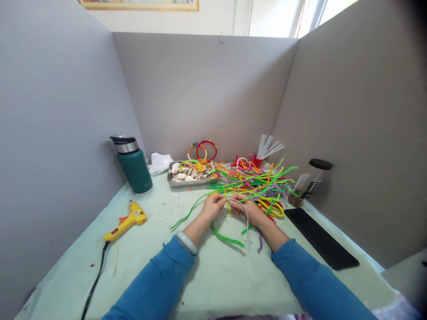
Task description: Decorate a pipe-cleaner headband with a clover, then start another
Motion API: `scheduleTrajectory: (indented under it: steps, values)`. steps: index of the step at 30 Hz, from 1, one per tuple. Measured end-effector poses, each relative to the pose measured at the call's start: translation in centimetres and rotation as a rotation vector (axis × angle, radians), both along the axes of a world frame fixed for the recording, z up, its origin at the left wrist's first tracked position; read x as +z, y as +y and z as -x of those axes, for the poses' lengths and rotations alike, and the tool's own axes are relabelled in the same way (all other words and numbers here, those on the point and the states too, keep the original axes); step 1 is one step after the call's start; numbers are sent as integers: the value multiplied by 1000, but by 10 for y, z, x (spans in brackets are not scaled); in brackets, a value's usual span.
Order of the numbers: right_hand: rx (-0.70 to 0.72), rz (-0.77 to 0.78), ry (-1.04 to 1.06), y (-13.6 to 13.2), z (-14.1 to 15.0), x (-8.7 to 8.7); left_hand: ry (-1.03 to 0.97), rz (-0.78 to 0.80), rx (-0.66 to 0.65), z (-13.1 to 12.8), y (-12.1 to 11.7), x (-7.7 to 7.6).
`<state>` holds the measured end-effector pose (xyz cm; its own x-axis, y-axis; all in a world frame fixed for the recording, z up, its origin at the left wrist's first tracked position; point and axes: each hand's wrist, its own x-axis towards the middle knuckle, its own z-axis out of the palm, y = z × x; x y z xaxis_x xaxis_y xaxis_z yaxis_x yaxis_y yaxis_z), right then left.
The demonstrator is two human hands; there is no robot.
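Observation:
My left hand and my right hand meet over the middle of the pale green table, both pinched shut. Between them runs a thin metal hoop, a headband-like arc, with a yellow pipe cleaner at its top end. My left fingers pinch the yellow pipe cleaner where it meets the hoop; my right fingers grip the hoop. A green pipe cleaner lies under my hands. Just beyond them spreads a heap of coloured pipe cleaners.
A metal tray of shells and wrapped hoops stand at the back. A teal flask and a yellow glue gun sit left. A black phone and a clear jar are on the right. Grey partitions enclose the table.

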<state>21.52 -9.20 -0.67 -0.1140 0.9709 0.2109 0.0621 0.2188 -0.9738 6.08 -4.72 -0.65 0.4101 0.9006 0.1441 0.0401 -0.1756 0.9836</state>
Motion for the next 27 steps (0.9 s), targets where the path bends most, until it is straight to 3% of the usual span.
scheduleTrajectory:
  steps: [7, 13, 27]
  values:
    - [-5, 10, 1, 0, 0, 0, 71, -155, -14, 0, 9, -11]
    - [-17, 19, 36, 3, -2, -5, 107, -265, -57, 1, 11, -11]
    - [-83, 62, 124, 13, -4, -16, 131, -290, -33, 1, 8, -7]
